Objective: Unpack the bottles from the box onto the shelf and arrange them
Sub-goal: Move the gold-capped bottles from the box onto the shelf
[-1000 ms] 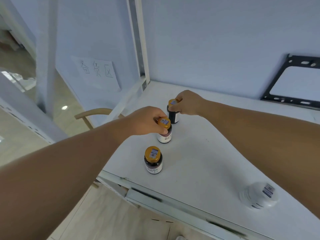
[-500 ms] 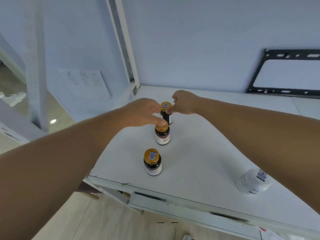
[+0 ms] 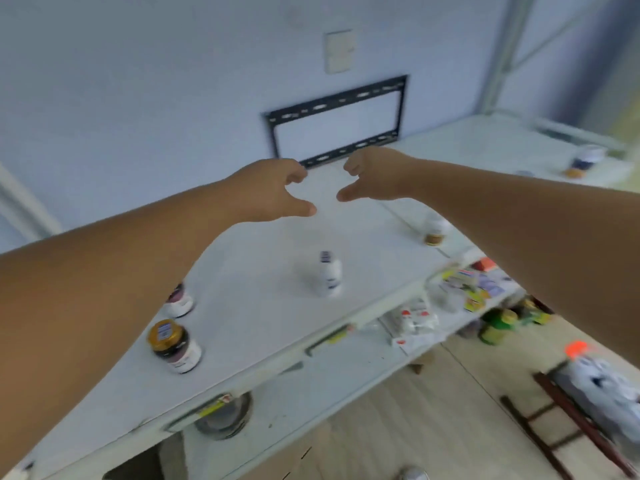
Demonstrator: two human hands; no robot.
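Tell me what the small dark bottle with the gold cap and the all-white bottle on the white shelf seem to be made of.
The small dark bottle with the gold cap looks like dark glass or glossy plastic: it shows a faint sheen. Its cap looks like metal or gold-coloured plastic. The all-white bottle looks like opaque matte plastic, with no glare. The white shelf seems to be painted board or metal. Blur leaves all this open.

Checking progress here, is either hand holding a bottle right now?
No, the left hand and right hand are both open and empty above the white shelf.
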